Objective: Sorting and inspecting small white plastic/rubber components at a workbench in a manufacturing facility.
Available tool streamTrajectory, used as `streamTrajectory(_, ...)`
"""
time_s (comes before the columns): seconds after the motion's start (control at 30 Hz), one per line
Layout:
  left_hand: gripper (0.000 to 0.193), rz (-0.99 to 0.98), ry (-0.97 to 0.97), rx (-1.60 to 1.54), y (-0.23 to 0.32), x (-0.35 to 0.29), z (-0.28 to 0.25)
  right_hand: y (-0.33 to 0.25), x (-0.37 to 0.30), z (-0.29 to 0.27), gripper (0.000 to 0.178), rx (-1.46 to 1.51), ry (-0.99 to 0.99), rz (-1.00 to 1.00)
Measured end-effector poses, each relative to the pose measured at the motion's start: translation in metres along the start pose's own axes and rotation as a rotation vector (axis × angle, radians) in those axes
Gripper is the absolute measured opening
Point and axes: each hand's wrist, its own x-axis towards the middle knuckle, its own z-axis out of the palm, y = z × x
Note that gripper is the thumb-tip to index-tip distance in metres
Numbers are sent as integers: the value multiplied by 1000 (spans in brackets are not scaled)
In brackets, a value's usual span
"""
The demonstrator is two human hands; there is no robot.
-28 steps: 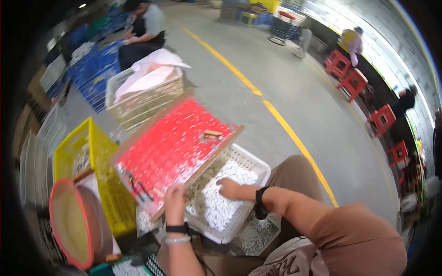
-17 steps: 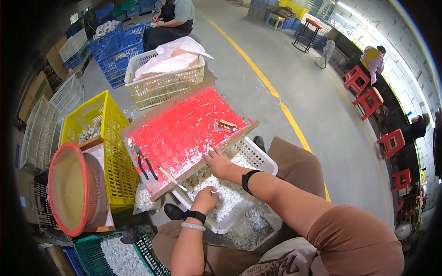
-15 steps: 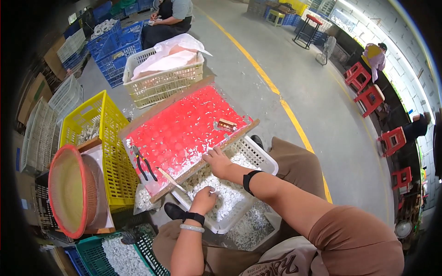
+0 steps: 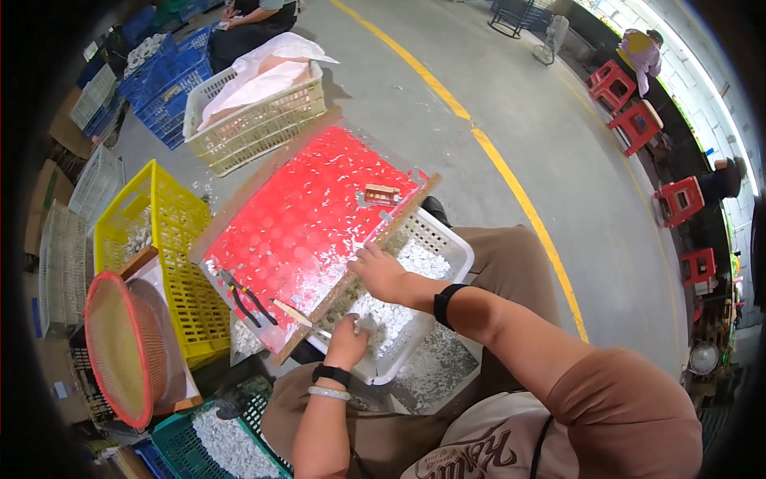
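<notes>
A red-topped board [image 4: 299, 207] with wooden edging lies in front of me, strewn with small white scraps. My right hand [image 4: 381, 274] is closed over its near wooden edge, fingers bent onto the top. Under that edge stands a white plastic basket [image 4: 459, 259] holding many small white pieces [image 4: 391, 315]. My left hand [image 4: 348, 343] is down at the basket's left part, fingers curled; what lies in them is hidden. On the board are black-handled pliers [image 4: 249, 299], a pale flat stick [image 4: 292, 312] and a small brown box [image 4: 382, 194].
At left stand a yellow crate [image 4: 187, 279], a red-rimmed sieve [image 4: 94, 351] and a green crate [image 4: 179, 435] of white pieces. A cream crate [image 4: 255, 132] with pink sheeting is beyond the board. One person [image 4: 247, 32] sits behind it; red stools [image 4: 636, 126] line the right.
My left hand has shifted slightly within the basket, and its fingers have curled inward. The right hand keeps its place on the board's edge. The whole view has tilted slightly downward.
</notes>
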Motion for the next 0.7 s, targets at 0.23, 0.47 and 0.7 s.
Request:
streamTrajectory(0.23,39,-104,270,-144,-10,-22,5,-19,1,-6,37,-89,142,-34)
streamTrajectory(0.47,33,13,-153,74,-10,-53,21,-114,16,33,27,1010,-405,386)
streamTrajectory(0.7,34,252,-51,78,-19,-47,34,-137,18,29,25,1345,-575,501)
